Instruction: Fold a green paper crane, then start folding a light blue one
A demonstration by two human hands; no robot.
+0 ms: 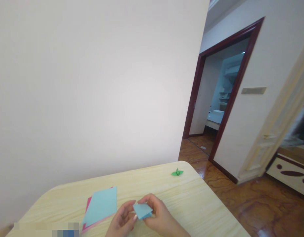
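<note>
Between my two hands, just above the near part of the table, is a small folded piece of light blue paper (142,210). My left hand (123,218) pinches its left edge with thumb and fingers. On the other side, my right hand (157,210) grips the right edge, its index finger curled along the top. The paper has more than one layer, and a lower flap shows at its right. To the left lies a stack of paper sheets (102,204), light blue on top with pink edges showing underneath. A green folded paper figure (177,172) sits near the far right corner.
The pale wood-grain table (144,181) has rounded corners and its far edge runs along a white wall (105,92). To the right are a brown patterned floor (216,181) and a dark red door frame (243,72). A low cabinet (290,172) stands at far right.
</note>
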